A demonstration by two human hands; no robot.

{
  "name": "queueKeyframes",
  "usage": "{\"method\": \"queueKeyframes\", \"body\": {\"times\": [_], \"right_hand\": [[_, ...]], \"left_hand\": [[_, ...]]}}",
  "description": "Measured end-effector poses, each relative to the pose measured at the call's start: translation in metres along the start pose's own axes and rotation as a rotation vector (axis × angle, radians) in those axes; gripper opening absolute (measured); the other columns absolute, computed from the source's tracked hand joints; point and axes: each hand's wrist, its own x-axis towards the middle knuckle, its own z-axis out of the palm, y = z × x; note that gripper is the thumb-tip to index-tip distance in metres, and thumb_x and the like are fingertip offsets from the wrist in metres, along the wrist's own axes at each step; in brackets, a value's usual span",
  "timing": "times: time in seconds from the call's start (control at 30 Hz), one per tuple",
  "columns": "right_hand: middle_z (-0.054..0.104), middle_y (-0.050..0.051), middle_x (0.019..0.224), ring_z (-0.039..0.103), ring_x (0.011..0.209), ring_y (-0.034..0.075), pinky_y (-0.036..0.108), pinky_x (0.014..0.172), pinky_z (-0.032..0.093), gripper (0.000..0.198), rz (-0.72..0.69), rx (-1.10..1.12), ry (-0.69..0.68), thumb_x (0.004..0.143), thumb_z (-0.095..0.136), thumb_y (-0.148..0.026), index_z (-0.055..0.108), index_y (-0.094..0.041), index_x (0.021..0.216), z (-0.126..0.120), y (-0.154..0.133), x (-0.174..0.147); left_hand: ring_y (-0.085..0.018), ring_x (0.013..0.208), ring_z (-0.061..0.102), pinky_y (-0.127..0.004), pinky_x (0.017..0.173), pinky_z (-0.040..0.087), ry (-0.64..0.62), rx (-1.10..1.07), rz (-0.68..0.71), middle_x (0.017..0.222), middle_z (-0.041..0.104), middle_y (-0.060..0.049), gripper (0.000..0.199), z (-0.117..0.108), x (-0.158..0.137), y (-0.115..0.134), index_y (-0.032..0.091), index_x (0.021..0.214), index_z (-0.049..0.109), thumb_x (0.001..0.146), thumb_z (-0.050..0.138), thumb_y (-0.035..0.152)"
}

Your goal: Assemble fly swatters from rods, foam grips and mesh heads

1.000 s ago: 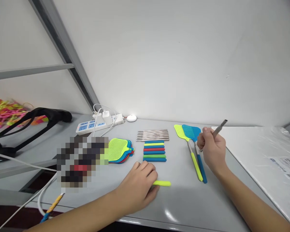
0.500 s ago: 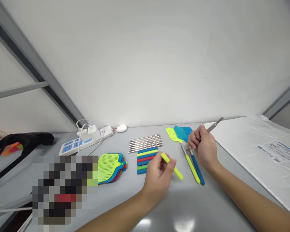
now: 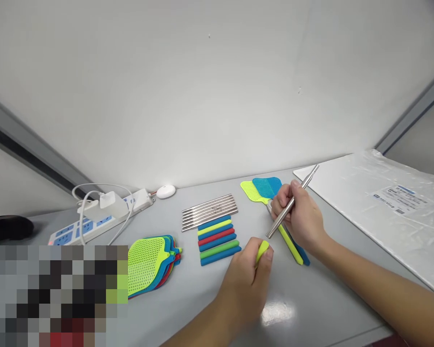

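Note:
My left hand (image 3: 246, 279) is closed around a yellow-green handle grip (image 3: 262, 251), with one end showing above the thumb. My right hand (image 3: 300, 212) pinches a metal rod (image 3: 288, 207) that slants down toward that grip; its lower tip is close to the grip but apart from it. Beyond my right hand lie a blue fly swatter (image 3: 267, 187) and a yellow-green fly swatter (image 3: 253, 192), partly hidden by the hand. Left of my hands, several coloured handle grips (image 3: 217, 241) lie in a row, with several metal rods (image 3: 209, 212) behind them.
Swatter heads (image 3: 148, 262) are stacked at the left, near a pixelated patch. Behind them sit a power strip (image 3: 104, 224) with plugged-in chargers and cables, and a white case (image 3: 165, 192). A plastic-wrapped white board (image 3: 369, 207) covers the right side of the table.
My left hand has turned the yellow-green grip from lying across the fingers to pointing up toward the rod. The rod's lower end now extends out from my right hand. The view has shifted.

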Motion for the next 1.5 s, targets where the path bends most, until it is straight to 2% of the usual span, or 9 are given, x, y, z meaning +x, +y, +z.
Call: {"method": "queueKeyframes", "body": {"times": [0.47, 0.7, 0.83, 0.97, 1.07, 1.17, 1.33, 1.43, 1.5], "right_hand": [[0.034, -0.005, 0.051, 0.034, 0.049, 0.013, 0.026, 0.047, 0.03, 0.042, 0.035, -0.149, -0.082, 0.098, 0.04, -0.044, 0.042, -0.023, 0.062, 0.002, 0.002, -0.003], [0.045, -0.002, 0.066, 0.043, 0.06, 0.013, 0.026, 0.057, 0.038, 0.04, -0.048, -0.41, -0.334, 0.097, 0.045, -0.047, 0.053, -0.021, 0.068, 0.004, 0.007, -0.016], [0.055, 0.0, 0.08, 0.052, 0.072, 0.015, 0.03, 0.068, 0.046, 0.021, 0.01, -0.156, -0.289, 0.094, 0.052, -0.044, 0.059, -0.024, 0.091, 0.01, 0.001, -0.02], [0.053, 0.001, 0.074, 0.053, 0.068, 0.017, 0.032, 0.062, 0.047, 0.029, 0.094, 0.063, -0.259, 0.098, 0.043, -0.044, 0.057, -0.025, 0.083, 0.017, -0.015, -0.027], [0.044, -0.002, 0.064, 0.045, 0.058, 0.015, 0.03, 0.056, 0.045, 0.03, 0.046, 0.089, -0.226, 0.099, 0.043, -0.041, 0.056, -0.025, 0.077, 0.025, -0.026, -0.034], [0.038, -0.003, 0.06, 0.041, 0.056, 0.014, 0.029, 0.055, 0.042, 0.031, 0.029, 0.059, -0.276, 0.099, 0.043, -0.041, 0.058, -0.025, 0.077, 0.034, -0.028, -0.041], [0.047, 0.0, 0.07, 0.048, 0.067, 0.015, 0.029, 0.061, 0.043, 0.029, 0.031, -0.169, -0.41, 0.097, 0.05, -0.041, 0.06, -0.023, 0.076, 0.041, -0.023, -0.046], [0.049, 0.0, 0.073, 0.05, 0.069, 0.016, 0.03, 0.063, 0.046, 0.015, 0.05, -0.142, -0.342, 0.093, 0.056, -0.04, 0.061, -0.026, 0.087, 0.042, -0.025, -0.044], [0.043, -0.002, 0.068, 0.044, 0.06, 0.014, 0.029, 0.056, 0.045, 0.014, 0.066, -0.052, -0.257, 0.092, 0.057, -0.04, 0.06, -0.027, 0.088, 0.043, -0.028, -0.044]], "left_hand": [[-0.011, 0.049, 0.023, -0.026, 0.047, 0.021, -0.01, -0.073, -0.04, 0.056, 0.028, 0.009, 0.038, -0.001, 0.001, 0.0, 0.022, 0.091, 0.053, 0.098, 0.033, 0.054], [-0.012, 0.052, 0.026, -0.027, 0.049, 0.021, -0.002, -0.066, 0.027, 0.059, 0.03, 0.007, 0.035, -0.001, 0.0, -0.002, 0.022, 0.084, 0.047, 0.1, 0.032, 0.049], [-0.013, 0.056, 0.031, -0.028, 0.052, 0.026, 0.021, -0.048, 0.088, 0.063, 0.035, 0.006, 0.033, -0.002, -0.001, -0.001, 0.022, 0.086, 0.046, 0.102, 0.029, 0.045], [-0.016, 0.071, 0.045, -0.029, 0.065, 0.036, 0.074, 0.023, 0.219, 0.077, 0.049, 0.0, 0.026, 0.0, -0.001, 0.0, 0.021, 0.089, 0.049, 0.101, 0.033, 0.037], [-0.018, 0.082, 0.05, -0.032, 0.075, 0.04, 0.136, 0.048, 0.317, 0.086, 0.053, -0.003, 0.021, 0.001, -0.002, 0.0, 0.02, 0.089, 0.049, 0.1, 0.036, 0.033], [-0.018, 0.083, 0.05, -0.032, 0.077, 0.042, 0.195, 0.007, 0.35, 0.087, 0.053, -0.004, 0.02, 0.001, -0.003, 0.002, 0.02, 0.089, 0.048, 0.1, 0.037, 0.033], [-0.016, 0.076, 0.052, -0.031, 0.071, 0.043, 0.136, -0.077, 0.316, 0.086, 0.057, -0.003, 0.026, -0.001, -0.005, 0.006, 0.019, 0.104, 0.052, 0.102, 0.03, 0.032], [-0.016, 0.072, 0.051, -0.03, 0.067, 0.042, 0.153, -0.036, 0.28, 0.082, 0.056, -0.002, 0.025, -0.002, -0.005, 0.005, 0.02, 0.1, 0.053, 0.101, 0.032, 0.033], [-0.016, 0.074, 0.052, -0.03, 0.068, 0.042, 0.164, -0.01, 0.281, 0.08, 0.055, -0.001, 0.022, -0.001, -0.005, 0.003, 0.021, 0.091, 0.051, 0.1, 0.036, 0.033]]}}
